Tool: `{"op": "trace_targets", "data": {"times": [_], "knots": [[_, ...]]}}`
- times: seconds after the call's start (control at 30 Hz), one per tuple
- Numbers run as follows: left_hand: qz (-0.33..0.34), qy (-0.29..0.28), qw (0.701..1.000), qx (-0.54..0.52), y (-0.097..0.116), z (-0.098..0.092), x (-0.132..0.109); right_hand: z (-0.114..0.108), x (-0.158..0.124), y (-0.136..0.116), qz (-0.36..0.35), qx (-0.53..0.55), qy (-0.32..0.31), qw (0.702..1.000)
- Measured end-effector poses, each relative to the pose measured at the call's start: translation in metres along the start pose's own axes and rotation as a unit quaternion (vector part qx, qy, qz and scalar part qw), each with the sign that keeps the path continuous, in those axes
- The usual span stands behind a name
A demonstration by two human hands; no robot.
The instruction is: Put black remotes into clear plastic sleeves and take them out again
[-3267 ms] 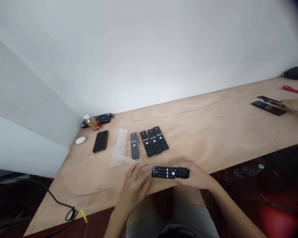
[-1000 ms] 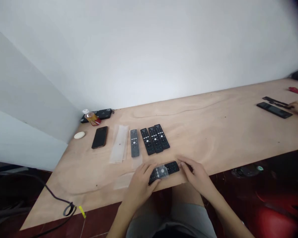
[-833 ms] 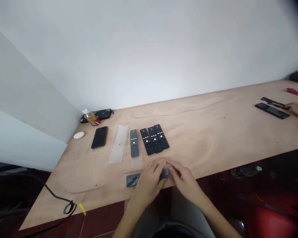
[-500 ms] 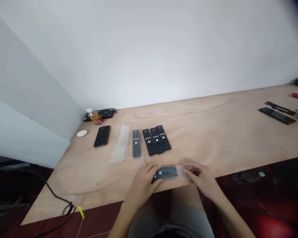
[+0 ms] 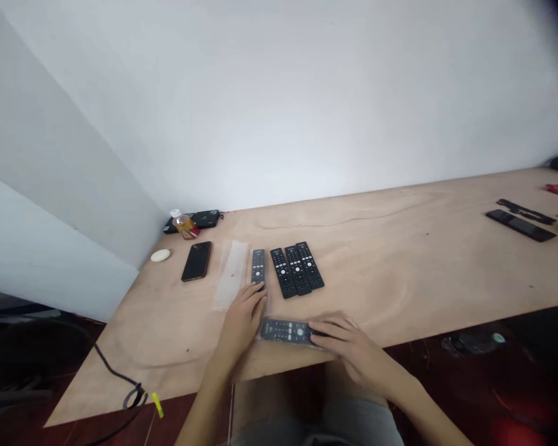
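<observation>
The right hand [image 5: 348, 350], fingers together, lies over one end of a sleeved black remote [image 5: 283, 331], flat on the plywood table [image 5: 400, 272]. The left hand [image 5: 239, 322], fingers together, touches a second sleeved remote [image 5: 258, 266]; three bare remotes [image 5: 297, 270] (slim, button-studded) lie just beside.

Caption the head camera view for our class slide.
Right hand rests on a bagged black remote on a plywood table; left hand beside it.

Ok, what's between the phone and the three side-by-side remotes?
The head view shows a clear plastic sleeve and, beside it, a single remote.
</observation>
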State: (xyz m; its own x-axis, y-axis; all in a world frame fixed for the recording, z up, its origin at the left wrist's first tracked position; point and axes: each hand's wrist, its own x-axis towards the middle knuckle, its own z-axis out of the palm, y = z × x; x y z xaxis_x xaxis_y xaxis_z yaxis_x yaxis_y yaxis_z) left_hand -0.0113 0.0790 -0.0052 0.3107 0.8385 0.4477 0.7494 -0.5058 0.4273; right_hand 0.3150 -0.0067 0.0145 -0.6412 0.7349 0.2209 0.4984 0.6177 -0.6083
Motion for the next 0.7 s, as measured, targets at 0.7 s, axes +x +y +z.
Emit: {"op": "trace_targets", "data": {"times": [0.7], "knots": [[-0.051,0.091,0.994,-0.012,0.003,0.017,-0.023,0.071,0.086,-0.028,0.058,-0.134,0.079,0.986]]}}
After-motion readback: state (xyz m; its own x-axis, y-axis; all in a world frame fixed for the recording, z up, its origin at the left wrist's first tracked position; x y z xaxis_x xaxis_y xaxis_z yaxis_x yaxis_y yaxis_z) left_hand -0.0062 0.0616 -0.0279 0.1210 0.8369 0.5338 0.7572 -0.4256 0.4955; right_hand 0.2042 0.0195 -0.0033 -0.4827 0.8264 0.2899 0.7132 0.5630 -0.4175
